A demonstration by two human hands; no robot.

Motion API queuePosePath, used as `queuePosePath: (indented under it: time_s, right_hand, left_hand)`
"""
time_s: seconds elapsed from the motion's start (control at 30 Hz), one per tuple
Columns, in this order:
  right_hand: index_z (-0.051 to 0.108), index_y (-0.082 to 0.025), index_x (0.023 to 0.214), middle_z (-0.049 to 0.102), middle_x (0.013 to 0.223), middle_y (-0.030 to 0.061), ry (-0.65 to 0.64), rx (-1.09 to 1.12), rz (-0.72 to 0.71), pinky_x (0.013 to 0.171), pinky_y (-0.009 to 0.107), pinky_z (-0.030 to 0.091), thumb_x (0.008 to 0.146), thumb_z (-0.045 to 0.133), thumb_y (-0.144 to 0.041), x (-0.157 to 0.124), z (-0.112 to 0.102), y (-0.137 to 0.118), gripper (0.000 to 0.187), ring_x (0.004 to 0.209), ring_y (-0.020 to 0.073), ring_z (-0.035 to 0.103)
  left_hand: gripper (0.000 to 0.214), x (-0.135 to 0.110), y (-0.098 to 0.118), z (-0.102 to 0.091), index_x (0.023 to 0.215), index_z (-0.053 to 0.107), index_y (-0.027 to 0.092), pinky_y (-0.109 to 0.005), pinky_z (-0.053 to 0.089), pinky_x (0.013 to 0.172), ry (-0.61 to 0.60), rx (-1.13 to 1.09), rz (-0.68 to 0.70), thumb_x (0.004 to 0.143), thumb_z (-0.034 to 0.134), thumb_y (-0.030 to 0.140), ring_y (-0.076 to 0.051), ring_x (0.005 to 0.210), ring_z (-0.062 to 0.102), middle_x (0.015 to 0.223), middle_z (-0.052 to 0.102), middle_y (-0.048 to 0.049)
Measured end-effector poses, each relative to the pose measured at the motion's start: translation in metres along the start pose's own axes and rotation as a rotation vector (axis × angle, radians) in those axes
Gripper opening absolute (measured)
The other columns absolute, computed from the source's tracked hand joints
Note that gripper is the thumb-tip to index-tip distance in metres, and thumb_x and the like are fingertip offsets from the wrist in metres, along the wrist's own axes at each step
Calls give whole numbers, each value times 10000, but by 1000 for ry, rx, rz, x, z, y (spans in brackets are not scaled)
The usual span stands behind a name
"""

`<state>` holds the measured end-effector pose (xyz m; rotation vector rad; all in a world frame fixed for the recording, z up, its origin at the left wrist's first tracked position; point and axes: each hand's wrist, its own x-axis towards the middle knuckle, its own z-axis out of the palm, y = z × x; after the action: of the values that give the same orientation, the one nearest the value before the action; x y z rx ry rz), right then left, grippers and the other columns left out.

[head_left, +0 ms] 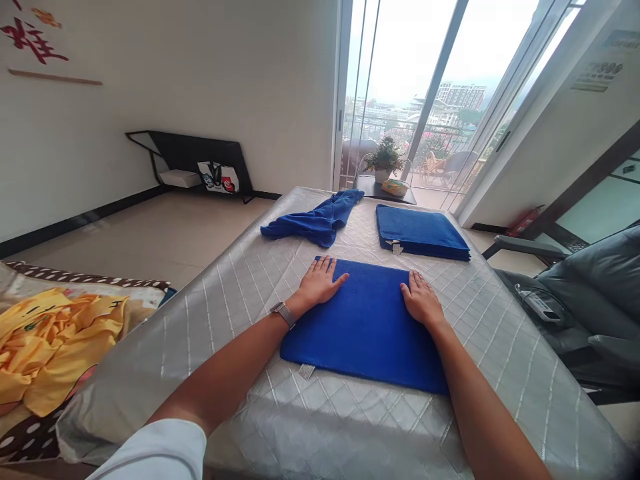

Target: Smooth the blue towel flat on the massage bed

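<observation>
A folded blue towel lies flat in the middle of the silver quilted table. My left hand rests flat and open on the towel's far left corner, a watch on its wrist. My right hand lies flat and open on the towel's far right edge. Beyond them a stack of folded blue towels sits at the far right, and a crumpled blue towel lies at the far left.
A bed with a yellow cartoon cover stands at the left. A grey chair holding a remote is close on the right. Behind the table are a small side table with a potted plant and glass balcony doors.
</observation>
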<state>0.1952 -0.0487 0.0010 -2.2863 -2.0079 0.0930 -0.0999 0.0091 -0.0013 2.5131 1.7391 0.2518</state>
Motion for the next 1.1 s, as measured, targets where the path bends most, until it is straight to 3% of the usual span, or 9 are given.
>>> queuePosePath:
  time_s: [0.47, 0.57, 0.67, 0.9, 1.0, 1.1]
  right_hand:
    - [200, -13, 1567, 192, 1646, 144, 9, 80, 58, 1228, 339, 96, 1012, 207, -454, -3, -4, -4, 709, 1516, 216, 154]
    - [213, -23, 1567, 191, 1647, 133, 11, 95, 66, 1228, 332, 89, 1010, 206, -461, -3, -4, -5, 709, 1517, 210, 153]
    - [220, -27, 1567, 198, 1646, 130, 10, 102, 66, 1227, 329, 85, 1007, 216, -458, -2, -3, -5, 706, 1516, 207, 155]
    - [195, -44, 1576, 172, 1655, 123, -16, 52, 24, 1223, 338, 109, 994, 259, -360, -5, -3, -1, 665, 1521, 210, 130]
    - [168, -59, 1585, 147, 1661, 115, -21, 27, -3, 1222, 335, 109, 981, 304, -345, -7, -3, 1, 681, 1523, 208, 115]
    - [188, -36, 1576, 164, 1657, 117, -12, 37, 18, 1221, 323, 109, 991, 262, -340, -6, -3, 0, 663, 1521, 199, 127]
  left_hand:
    - [863, 1, -2, -2, 1549, 282, 53, -446, 142, 1218, -37, 54, 27, 982, 81, 672, -299, 1508, 186, 1618, 249, -175]
    - [874, 4, 5, -5, 1524, 325, 20, -445, 148, 1216, -11, 94, 39, 985, 92, 667, -316, 1505, 189, 1605, 268, -202]
    - [884, 9, 39, -7, 1512, 345, 12, -420, 156, 1218, 33, 79, 140, 985, 85, 672, -301, 1510, 177, 1603, 269, -207]
    - [616, 36, 166, 14, 1504, 384, 139, -410, 252, 1189, 53, -53, 517, 1060, 168, 508, -243, 1464, 322, 1551, 409, -157]
    - [505, 41, 185, 27, 1491, 400, 195, -444, 292, 1169, 133, -59, 553, 1075, 215, 415, -238, 1439, 366, 1530, 444, -142]
    - [527, 39, 178, 34, 1503, 387, 190, -458, 288, 1173, 148, -61, 543, 1072, 203, 431, -248, 1441, 364, 1537, 436, -136]
